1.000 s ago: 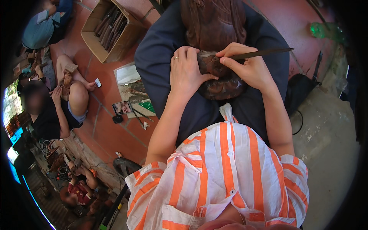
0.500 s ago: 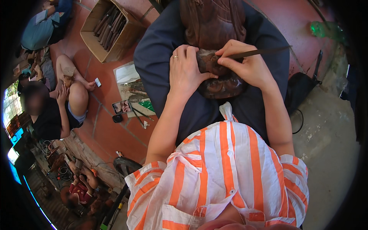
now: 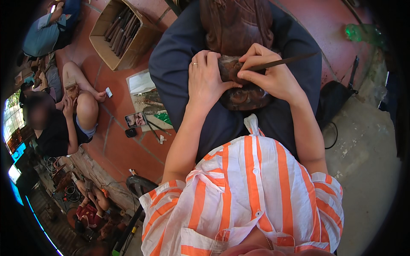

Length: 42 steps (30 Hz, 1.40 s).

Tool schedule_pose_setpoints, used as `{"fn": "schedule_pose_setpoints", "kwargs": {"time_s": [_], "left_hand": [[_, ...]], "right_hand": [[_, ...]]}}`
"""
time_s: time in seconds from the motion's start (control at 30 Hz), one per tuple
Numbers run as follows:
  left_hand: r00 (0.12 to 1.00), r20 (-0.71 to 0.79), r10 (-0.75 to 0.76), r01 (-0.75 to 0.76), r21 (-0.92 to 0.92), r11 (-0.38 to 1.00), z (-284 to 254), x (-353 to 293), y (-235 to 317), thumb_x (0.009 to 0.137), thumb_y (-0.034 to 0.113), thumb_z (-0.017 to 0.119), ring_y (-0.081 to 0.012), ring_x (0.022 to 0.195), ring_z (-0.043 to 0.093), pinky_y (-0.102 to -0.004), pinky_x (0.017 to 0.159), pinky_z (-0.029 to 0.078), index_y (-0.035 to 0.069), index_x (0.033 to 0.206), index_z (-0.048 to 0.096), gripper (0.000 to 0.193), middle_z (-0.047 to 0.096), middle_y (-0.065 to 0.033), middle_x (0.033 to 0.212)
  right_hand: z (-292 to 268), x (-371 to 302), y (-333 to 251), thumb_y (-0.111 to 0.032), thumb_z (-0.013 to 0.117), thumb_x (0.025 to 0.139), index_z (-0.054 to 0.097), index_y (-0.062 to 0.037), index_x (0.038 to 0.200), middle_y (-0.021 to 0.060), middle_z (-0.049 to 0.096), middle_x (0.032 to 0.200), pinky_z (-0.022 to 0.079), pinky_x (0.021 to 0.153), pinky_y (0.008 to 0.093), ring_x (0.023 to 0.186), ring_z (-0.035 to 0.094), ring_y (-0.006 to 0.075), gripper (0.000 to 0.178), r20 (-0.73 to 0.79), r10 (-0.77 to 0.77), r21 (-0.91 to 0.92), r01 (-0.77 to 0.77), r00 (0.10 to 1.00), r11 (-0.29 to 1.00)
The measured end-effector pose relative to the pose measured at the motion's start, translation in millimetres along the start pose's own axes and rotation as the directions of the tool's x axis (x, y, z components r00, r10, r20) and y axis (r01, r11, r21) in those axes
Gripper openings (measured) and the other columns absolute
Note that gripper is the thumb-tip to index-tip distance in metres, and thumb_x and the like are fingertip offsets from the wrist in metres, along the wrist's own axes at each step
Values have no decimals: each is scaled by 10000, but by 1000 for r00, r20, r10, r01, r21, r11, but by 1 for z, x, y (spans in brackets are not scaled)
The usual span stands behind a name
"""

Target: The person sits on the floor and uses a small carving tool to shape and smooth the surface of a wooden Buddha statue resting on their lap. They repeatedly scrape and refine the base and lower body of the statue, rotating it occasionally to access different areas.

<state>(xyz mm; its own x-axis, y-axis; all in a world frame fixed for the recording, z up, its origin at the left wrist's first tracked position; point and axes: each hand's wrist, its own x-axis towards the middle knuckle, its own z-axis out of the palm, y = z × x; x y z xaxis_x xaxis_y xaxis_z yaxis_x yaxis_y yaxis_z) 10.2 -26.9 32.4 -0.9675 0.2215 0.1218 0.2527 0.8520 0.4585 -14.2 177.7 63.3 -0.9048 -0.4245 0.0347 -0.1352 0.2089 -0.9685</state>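
A dark brown, glossy carved wooden statue [image 3: 237,30] lies across my lap, its rounded end [image 3: 245,99] toward my body. My left hand [image 3: 206,79] grips the statue's left side, thumb reaching over the carving. A ring sits on one finger. In my right hand [image 3: 270,73] a slim dark tapering tool [image 3: 287,60] is pinched like a pen. Its narrow end points out to the right, and the working end is hidden by my fingers at the carved surface. Both hands rest close together on the statue's middle.
On the tiled floor at left stands a cardboard box [image 3: 147,50] of dark tool handles. Nearer are a phone [image 3: 136,120], a small black case [image 3: 130,132] and thin sticks [image 3: 154,130]. A co-worker [image 3: 53,123] sits farther left. A green bottle [image 3: 363,33] lies at right.
My right hand and the tool have shifted slightly left over the carving, and the tool's outer end has dipped a little. My left hand stays in place.
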Motion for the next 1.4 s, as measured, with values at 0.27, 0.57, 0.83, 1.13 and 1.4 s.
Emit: {"fn": "schedule_pose_setpoints", "kwargs": {"time_s": [0.27, 0.57, 0.83, 1.13, 1.4], "left_hand": [[1000, -15, 22, -22, -3, 1000, 1, 0, 0, 487, 357, 956, -333, 1098, 540, -430, 919, 453, 20, 1143, 538, 847, 541, -128, 1131], [999, -24, 25, -25, -2, 1000, 0, 0, 1, 489, 349, 955, -324, 1093, 540, -430, 912, 455, 23, 1149, 535, 847, 539, -120, 1126], [1000, -12, 8, -8, 1, 1000, 0, 0, 1, 483, 348, 957, -326, 1100, 536, -431, 915, 453, 25, 1140, 536, 844, 540, -119, 1128], [1000, -14, 6, -6, -8, 1000, 0, 0, 1, 486, 331, 958, -334, 1091, 543, -431, 910, 457, 33, 1134, 538, 828, 545, -122, 1127], [1000, -12, 5, -5, -17, 1000, -1, 0, 0, 494, 294, 954, -342, 1090, 548, -432, 910, 459, 32, 1136, 546, 805, 551, -130, 1122]], "right_hand": [[4, 1, -8, -40, 723, 837, 700, 40, 866, 89, 671, 924, 486, 759, 279, 840, 625, 140, 89, -6, 31, -100, -32, 999, 994], [6, 1, -9, -77, 737, 846, 712, 22, 899, 50, 629, 882, 466, 727, 280, 823, 594, 118, 115, -31, 75, -16, -75, 997, 997], [1, 3, -9, -56, 714, 850, 700, 31, 897, 69, 663, 928, 491, 749, 278, 834, 620, 117, 100, -49, 251, 21, -250, 967, 968], [6, 4, -2, -174, 757, 810, 710, 2, 889, 85, 583, 843, 465, 696, 324, 765, 604, 204, 198, -89, 197, 57, -192, 976, 980], [11, 5, -11, -153, 739, 824, 712, 10, 891, 106, 609, 871, 483, 704, 322, 783, 624, 199, 178, -114, 260, 42, -256, 959, 966]]}}
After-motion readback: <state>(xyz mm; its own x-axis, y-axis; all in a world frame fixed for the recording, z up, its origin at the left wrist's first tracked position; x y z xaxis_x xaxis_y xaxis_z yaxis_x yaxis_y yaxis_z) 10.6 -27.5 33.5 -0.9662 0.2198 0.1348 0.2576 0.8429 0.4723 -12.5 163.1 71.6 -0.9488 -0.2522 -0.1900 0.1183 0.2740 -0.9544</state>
